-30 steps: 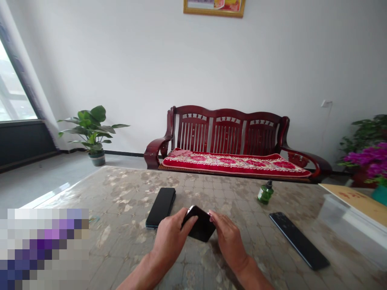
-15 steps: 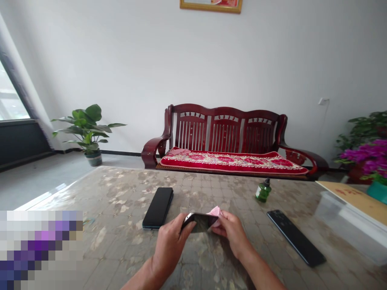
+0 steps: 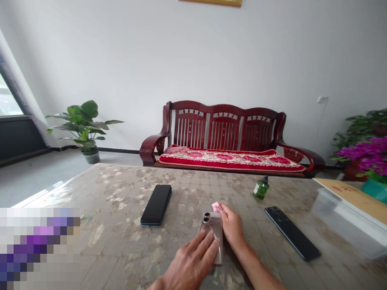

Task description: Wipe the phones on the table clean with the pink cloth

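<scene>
A pinkish phone (image 3: pixel 216 225) with two round camera lenses shows its back, low in the middle of the view. My left hand (image 3: pixel 195 253) lies on its back with the fingers stretched out flat. At the phone's right edge is my right hand (image 3: pixel 234 227), fingers closed on a pink cloth (image 3: pixel 216 206). A black phone (image 3: pixel 156 204) lies screen up to the left of my hands. Another dark phone (image 3: pixel 292 233) lies at the right, its camera end away from me.
The patterned tabletop (image 3: pixel 117 241) fills the foreground. A green bottle (image 3: pixel 261 188) with a black top stands behind the right phone. A clear plastic box (image 3: pixel 350 225) with a tan folder (image 3: pixel 356 197) sits far right, near purple flowers (image 3: pixel 367 155). A wooden bench (image 3: pixel 223 125) stands beyond.
The held phone has turned over and come down, now showing its back. My left hand has moved from gripping its edge to lying flat on it. The view has shifted slightly.
</scene>
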The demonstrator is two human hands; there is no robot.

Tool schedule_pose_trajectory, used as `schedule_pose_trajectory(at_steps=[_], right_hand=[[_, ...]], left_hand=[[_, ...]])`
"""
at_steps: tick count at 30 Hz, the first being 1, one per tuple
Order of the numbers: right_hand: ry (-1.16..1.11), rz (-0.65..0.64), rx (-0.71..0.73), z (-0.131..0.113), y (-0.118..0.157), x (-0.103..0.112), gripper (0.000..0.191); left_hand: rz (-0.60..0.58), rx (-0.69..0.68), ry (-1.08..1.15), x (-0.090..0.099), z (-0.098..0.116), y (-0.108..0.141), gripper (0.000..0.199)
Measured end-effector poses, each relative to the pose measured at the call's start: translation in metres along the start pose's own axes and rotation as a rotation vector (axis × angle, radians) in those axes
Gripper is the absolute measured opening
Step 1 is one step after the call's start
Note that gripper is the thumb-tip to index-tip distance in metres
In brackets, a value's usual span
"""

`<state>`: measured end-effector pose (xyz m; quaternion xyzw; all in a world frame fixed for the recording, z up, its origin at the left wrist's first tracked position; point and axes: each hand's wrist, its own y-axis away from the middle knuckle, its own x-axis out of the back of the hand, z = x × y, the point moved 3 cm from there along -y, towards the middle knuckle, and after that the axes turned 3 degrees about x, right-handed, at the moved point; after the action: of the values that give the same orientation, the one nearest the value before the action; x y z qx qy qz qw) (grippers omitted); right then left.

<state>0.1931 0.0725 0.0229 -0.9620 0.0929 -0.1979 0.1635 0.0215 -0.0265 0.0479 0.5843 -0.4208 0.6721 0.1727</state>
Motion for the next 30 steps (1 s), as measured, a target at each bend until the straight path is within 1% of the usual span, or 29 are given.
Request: schedule_pose_trajectory(at_steps=[1, 3, 5, 7, 11, 15, 17, 20, 22, 24, 27, 30], right_hand=[[0.017, -0.007, 0.021, 0.000, 0.000, -0.001, 0.038], [0.071, -0.031, 0.108, -0.003, 0.001, -0.003, 0.032], [0.131, -0.050, 0.207, -0.006, 0.000, -0.004, 0.031], [0.163, -0.040, 0.276, -0.010, -0.001, -0.003, 0.035], [0.184, -0.002, 0.302, -0.012, -0.002, -0.001, 0.037], [0.217, -0.054, 0.290, -0.012, 0.001, -0.003, 0.036], [0.225, -0.084, 0.315, -0.013, 0.003, -0.005, 0.035], [0.243, -0.125, 0.359, -0.016, 0.005, -0.007, 0.034], [0.258, -0.142, 0.383, -0.017, 0.006, -0.008, 0.034], [0.273, -0.156, 0.405, -0.018, 0.007, -0.009, 0.033], [0.297, -0.174, 0.432, -0.018, 0.007, -0.009, 0.032], [0.315, -0.181, 0.446, -0.016, 0.007, -0.009, 0.033]], left_hand=[[-0.036, 0.005, -0.016, -0.005, 0.002, 0.001, 0.058], [-0.087, 0.018, -0.039, -0.015, 0.005, 0.002, 0.065], [-0.105, 0.034, -0.052, -0.020, 0.007, 0.003, 0.069], [-0.096, 0.047, -0.066, -0.022, 0.007, 0.004, 0.068], [-0.090, 0.046, -0.089, -0.022, 0.009, 0.006, 0.066], [-0.083, 0.043, -0.104, -0.028, 0.012, 0.008, 0.063], [-0.072, 0.042, -0.077, -0.032, 0.012, 0.009, 0.061], [-0.085, 0.033, -0.020, -0.035, 0.013, 0.010, 0.064], [-0.116, 0.021, -0.008, -0.036, 0.015, 0.010, 0.064], [-0.139, 0.011, -0.015, -0.035, 0.017, 0.009, 0.060], [-0.137, 0.006, -0.029, -0.034, 0.019, 0.009, 0.055], [-0.124, 0.003, -0.026, -0.033, 0.019, 0.008, 0.058]])
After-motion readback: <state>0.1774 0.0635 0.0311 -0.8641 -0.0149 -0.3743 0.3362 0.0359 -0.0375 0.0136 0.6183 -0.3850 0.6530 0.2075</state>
